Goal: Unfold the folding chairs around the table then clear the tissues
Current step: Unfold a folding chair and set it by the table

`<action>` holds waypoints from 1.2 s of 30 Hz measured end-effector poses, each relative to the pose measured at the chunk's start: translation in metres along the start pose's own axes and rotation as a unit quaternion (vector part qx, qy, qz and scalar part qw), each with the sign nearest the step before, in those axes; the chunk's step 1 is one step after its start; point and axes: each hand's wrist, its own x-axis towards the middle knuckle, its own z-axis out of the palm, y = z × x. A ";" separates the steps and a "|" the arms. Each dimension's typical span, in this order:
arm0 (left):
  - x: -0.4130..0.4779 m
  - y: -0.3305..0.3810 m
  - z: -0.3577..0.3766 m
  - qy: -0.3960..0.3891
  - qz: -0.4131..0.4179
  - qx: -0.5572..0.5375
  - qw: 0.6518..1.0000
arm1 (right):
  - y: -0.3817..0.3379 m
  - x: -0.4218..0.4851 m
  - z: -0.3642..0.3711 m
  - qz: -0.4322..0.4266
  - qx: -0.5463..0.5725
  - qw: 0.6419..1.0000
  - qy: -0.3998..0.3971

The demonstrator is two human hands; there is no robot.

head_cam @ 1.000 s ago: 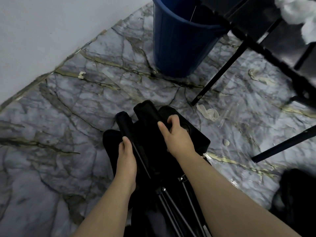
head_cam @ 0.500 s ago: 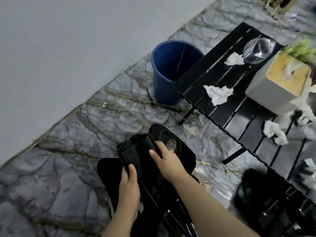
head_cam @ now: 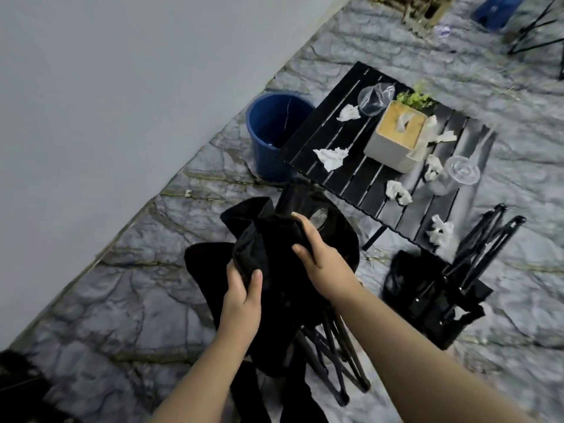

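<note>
Marble-patterned floor (head_cam: 122, 300) meeting a plain grey wall (head_cam: 106, 87); black slatted bench (head_cam: 345, 175) taken as landmark. Folding chair (head_cam: 274, 270) on the floor just on the near side of the bench's near corner, black fabric bunched, legs drawn together beneath: not yet opened. Left hand (head_cam: 241, 300) clenched on a fold of the chair's fabric at the side away from the bench, fingers (head_cam: 254, 283) wrapped over the cloth. Right hand (head_cam: 320, 254) clamped on the upper part of the same bundle, nearer the bench, thumb hooked over the top edge beside a protruding post. Second folded chair (head_cam: 439, 285) lying collapsed at the bench's near right edge, untouched. Crumpled tissues (head_cam: 331, 157) scattered across the bench top, one close to the near right edge; all uncollected. Tissue box (head_cam: 396, 138) standing mid-bench, with clear cups (head_cam: 374, 97) at the far and right sides. Blue bin (head_cam: 274, 135) on the floor against the bench's left corner, open at the top. Step in hand, by judgement: first stage, opening the first chair. Next move likely to call for drawing the two grips apart, spreading the frame until the legs splay, then setting the chair upright beside the bench. Second chair and tissue clearance judged outstanding.
</note>
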 end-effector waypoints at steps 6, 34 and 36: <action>-0.050 0.034 -0.014 -0.083 0.074 0.032 0.993 | -0.014 -0.085 -0.038 0.020 0.045 0.991 0.120; -0.142 0.049 -0.056 -0.162 0.399 0.280 0.858 | 0.003 -0.322 -0.030 0.152 0.092 0.936 0.303; -0.139 0.048 -0.068 -0.178 0.396 0.284 0.855 | -0.003 -0.328 -0.023 0.158 0.084 0.937 0.301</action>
